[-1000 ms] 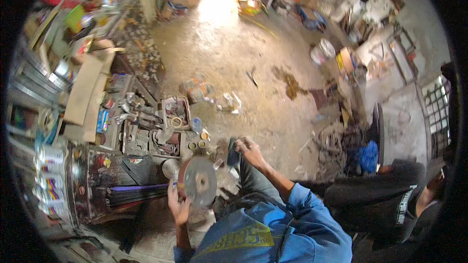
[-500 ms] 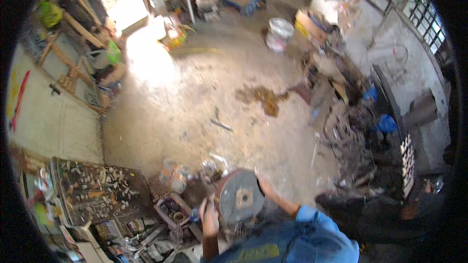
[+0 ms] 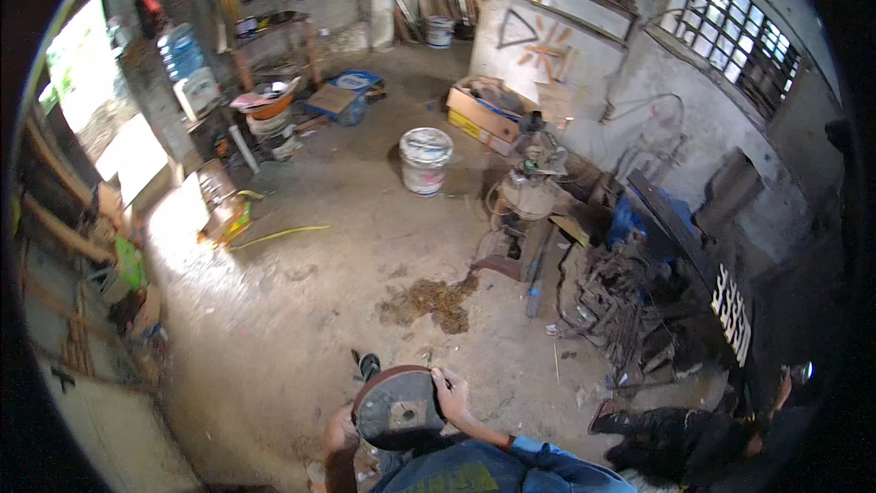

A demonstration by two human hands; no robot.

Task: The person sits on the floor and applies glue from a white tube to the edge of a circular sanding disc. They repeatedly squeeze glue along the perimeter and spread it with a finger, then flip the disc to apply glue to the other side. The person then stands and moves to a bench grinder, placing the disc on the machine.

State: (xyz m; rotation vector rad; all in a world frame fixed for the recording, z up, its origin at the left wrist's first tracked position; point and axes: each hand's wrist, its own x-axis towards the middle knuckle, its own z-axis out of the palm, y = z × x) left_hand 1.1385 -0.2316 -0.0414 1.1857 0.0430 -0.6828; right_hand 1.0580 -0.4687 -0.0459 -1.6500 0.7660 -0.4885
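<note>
A round, thick disc (image 3: pixel 379 406) with a dark grey face and a reddish-brown rim is tilted in front of my blue shirt. At its middle sits a small pale square plate (image 3: pixel 408 414). My left hand (image 3: pixel 342 431) grips the disc's left edge, its fingers partly hidden behind the rim. At the upper right edge, my right hand (image 3: pixel 451 393) is closed on the disc, thumb over the face. Just beyond the rim, one foot in a dark shoe (image 3: pixel 368 366) shows on the concrete floor.
A white bucket (image 3: pixel 426 162) stands ahead. Scrap metal (image 3: pixel 620 297) is heaped along the right wall, near a cardboard box (image 3: pixel 488 112). At lower right is another person in dark clothes (image 3: pixel 675 438). A brown stain (image 3: pixel 433 304) and yellow strip (image 3: pixel 280 235) lie on the floor.
My view has swung up and to the right, so the workbench with tools at lower left is out of view. Both hands still hold the disc, now facing my shirt's front.
</note>
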